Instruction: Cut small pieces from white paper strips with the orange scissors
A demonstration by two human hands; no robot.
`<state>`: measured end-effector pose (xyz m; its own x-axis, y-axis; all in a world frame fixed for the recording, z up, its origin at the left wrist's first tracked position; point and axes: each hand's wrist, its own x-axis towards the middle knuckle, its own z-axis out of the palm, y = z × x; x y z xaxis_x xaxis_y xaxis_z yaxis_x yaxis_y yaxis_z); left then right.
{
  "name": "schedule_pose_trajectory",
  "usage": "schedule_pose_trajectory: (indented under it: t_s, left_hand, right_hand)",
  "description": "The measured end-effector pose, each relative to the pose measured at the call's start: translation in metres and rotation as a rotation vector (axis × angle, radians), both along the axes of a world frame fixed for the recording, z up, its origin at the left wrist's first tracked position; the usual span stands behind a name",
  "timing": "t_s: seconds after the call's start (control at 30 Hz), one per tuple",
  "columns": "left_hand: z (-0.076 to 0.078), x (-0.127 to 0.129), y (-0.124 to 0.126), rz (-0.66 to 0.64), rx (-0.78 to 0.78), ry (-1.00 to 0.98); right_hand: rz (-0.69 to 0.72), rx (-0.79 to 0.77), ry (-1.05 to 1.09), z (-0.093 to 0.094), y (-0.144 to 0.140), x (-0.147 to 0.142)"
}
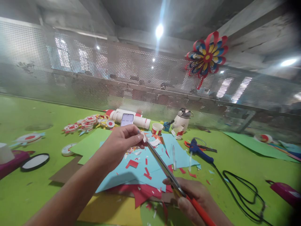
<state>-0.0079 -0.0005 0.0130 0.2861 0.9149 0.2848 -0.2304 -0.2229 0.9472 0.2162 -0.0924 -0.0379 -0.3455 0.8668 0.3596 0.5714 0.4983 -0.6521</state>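
My left hand [128,138] reaches in over the middle of the table, thumb and fingertips pinched on a small piece of white paper [144,137]. In my right hand [195,196], at the lower right, is a pair of scissors [164,168] with long metal blades and an orange-red handle. The blade tips point up and left and meet the paper at my left fingertips. Whether they touch or cut it cannot be made out. Beneath both hands lie light blue paper sheets [117,177] strewn with red scraps [132,164] and white scraps.
A blue glue gun [199,152] with a black cable [244,194] lies right. Behind stand a phone [127,119], paper cups [157,128] and a white jug [182,121]. Round paper pieces [87,124] sit left, near a black-rimmed disc [35,162]. A paper flower [207,57] hangs before the perforated screen [141,78].
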Motion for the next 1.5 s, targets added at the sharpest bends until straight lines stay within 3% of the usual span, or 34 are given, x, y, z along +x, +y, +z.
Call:
schedule_pose_trajectory:
  t_s: [1.2, 1.5]
  left_hand:
    - [0.0004, -0.0052, 0.0032, -0.050, 0.035, 0.061]
    - [0.0000, -0.0063, 0.0042, -0.054, 0.039, 0.094]
  right_hand:
    - [-0.005, 0.006, -0.079, 0.0096, -0.0078, -0.0005]
    - [0.023, -0.019, -0.060, 0.0046, -0.0034, 0.0025]
